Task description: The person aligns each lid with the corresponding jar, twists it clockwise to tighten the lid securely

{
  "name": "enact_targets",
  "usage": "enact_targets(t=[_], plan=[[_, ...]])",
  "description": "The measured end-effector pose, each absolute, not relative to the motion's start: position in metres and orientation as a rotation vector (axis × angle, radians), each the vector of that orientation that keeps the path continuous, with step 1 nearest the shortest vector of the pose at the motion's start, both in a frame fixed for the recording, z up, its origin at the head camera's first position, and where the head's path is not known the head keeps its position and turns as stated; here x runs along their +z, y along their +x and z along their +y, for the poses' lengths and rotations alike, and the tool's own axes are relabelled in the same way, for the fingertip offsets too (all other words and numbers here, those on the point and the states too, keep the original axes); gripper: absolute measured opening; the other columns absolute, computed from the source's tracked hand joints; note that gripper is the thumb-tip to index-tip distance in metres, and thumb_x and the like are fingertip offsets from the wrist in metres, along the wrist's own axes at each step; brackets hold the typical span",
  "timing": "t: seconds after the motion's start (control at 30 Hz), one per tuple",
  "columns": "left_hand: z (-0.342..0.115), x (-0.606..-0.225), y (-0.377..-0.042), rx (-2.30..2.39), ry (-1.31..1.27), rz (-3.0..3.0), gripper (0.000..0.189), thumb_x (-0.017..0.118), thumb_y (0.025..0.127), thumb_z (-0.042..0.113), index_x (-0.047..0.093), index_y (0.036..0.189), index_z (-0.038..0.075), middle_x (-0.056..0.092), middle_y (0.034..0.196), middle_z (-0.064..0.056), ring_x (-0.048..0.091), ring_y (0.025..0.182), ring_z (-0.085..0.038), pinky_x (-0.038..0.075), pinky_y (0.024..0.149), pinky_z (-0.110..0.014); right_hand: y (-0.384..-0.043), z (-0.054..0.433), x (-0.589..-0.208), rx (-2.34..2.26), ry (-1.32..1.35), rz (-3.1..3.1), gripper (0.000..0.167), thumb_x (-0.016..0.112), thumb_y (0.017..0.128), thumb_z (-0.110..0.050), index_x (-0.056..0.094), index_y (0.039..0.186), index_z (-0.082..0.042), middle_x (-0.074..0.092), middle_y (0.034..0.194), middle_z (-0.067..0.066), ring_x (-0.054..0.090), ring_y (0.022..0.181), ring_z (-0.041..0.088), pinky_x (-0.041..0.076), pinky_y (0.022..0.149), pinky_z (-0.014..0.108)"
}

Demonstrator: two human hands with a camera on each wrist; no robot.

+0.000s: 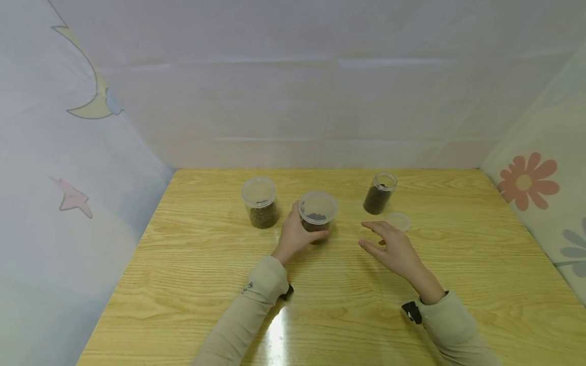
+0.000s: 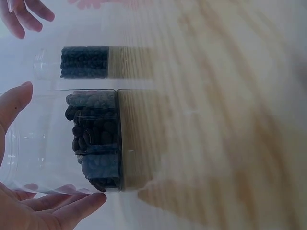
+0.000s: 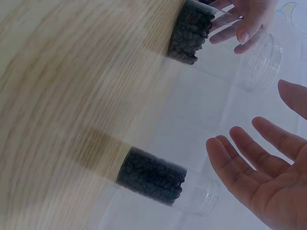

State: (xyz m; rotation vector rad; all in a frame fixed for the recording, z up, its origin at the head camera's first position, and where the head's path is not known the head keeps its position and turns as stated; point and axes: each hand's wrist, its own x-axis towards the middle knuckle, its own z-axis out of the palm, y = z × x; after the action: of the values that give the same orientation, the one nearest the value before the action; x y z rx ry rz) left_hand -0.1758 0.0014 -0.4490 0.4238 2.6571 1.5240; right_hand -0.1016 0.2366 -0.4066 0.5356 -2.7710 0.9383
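Near the middle of the table, my left hand [image 1: 295,234] holds a wide clear jar [image 1: 318,211] by its side. Dark beans [image 2: 98,136] fill its lower part, and a translucent lid [image 1: 317,205] covers its top. Thumb and fingers lie on opposite sides of the jar. My right hand [image 1: 392,249] hovers over the table with fingers spread, holding nothing. Ahead of it stands a narrower clear jar [image 3: 153,176], lidless and more than half full of dark beans. Close beyond the right fingers, a small round translucent lid [image 1: 398,221] lies flat on the wood.
A second wide jar [image 1: 261,203] with a translucent lid and dark, finer-looking contents stands left of the held one. The wooden table [image 1: 183,284] ends at a pale cloth backdrop [image 1: 293,101] behind, with printed cloth [image 1: 540,203] hanging on both sides.
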Motion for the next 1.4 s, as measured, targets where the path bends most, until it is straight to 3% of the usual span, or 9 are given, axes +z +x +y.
enact_targets(t=[1.4], plan=[[0.006, -0.453, -0.198, 1.540, 0.427, 2.636, 0.102, 0.080, 0.067, 0.037, 0.018, 0.144, 0.015, 0.039, 0.136, -0.012, 0.039, 0.124, -0.025, 0.035, 0.098, -0.046, -0.099, 0.237, -0.414, 0.964, 0.515, -2.802, 0.043, 0.066, 0.085, -0.018, 0.055, 0.119, 0.005, 0.056, 0.115, 0.021, 0.056, 0.097, 0.036, 0.052, 0.067, 0.043]])
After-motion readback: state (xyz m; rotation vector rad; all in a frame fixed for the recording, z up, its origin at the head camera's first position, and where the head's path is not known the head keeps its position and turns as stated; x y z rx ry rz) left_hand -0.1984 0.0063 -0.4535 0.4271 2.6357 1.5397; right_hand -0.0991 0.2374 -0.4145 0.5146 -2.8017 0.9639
